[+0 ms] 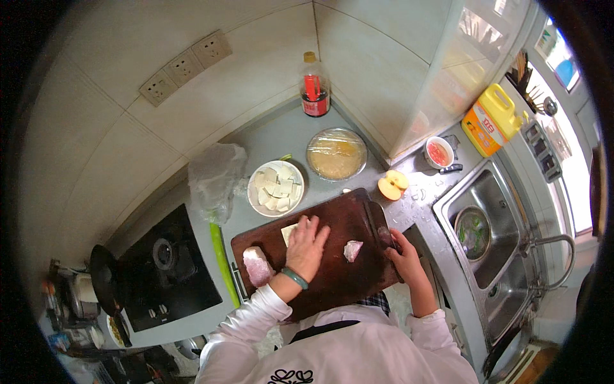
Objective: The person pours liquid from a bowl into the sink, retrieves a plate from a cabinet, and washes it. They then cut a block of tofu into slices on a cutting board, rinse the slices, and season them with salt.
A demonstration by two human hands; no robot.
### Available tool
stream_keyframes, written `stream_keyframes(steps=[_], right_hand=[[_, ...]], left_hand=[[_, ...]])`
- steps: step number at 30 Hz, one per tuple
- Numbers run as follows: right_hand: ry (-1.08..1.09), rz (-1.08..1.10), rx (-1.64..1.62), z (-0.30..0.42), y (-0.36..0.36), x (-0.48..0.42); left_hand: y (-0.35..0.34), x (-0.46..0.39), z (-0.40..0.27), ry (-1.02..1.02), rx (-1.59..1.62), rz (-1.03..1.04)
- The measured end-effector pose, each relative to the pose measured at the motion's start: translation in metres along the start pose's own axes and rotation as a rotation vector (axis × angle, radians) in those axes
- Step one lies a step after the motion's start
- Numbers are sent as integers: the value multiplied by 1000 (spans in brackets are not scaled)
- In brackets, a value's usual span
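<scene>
A dark brown wooden cutting board lies before me at the counter's front edge. My right hand grips its right end by the handle. My left hand, with a green bangle at the wrist, lies spread over the board, palm down. Its fingers partly cover a flat white piece of tofu; whether they press on it I cannot tell. A large chunk of raw pink meat rests at the board's left end, beside my left wrist. Nearer the right hand is a smaller meat piece.
Behind the board stand a bowl of cut tofu, a film-covered bowl, a sauce bottle and a halved apple. At right are a small knife and a sink; at left, a green onion stalk and a black cooktop.
</scene>
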State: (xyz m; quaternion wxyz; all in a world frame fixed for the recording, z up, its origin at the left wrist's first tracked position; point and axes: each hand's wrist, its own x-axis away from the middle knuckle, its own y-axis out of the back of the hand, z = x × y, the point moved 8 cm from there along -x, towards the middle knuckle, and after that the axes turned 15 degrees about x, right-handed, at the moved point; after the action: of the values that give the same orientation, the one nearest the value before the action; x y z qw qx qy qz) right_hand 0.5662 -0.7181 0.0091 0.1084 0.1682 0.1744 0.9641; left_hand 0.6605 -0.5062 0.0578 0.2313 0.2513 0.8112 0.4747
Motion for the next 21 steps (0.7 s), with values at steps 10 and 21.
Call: stream_keyframes(steps=[10,21], right_hand=[[-82,251,-129,-25,-3,-25],[-122,421,-251,-34,-9,-35]], left_hand=[[-16,-3,73,387,-44,179],[-52,41,113,783,1110,-152]])
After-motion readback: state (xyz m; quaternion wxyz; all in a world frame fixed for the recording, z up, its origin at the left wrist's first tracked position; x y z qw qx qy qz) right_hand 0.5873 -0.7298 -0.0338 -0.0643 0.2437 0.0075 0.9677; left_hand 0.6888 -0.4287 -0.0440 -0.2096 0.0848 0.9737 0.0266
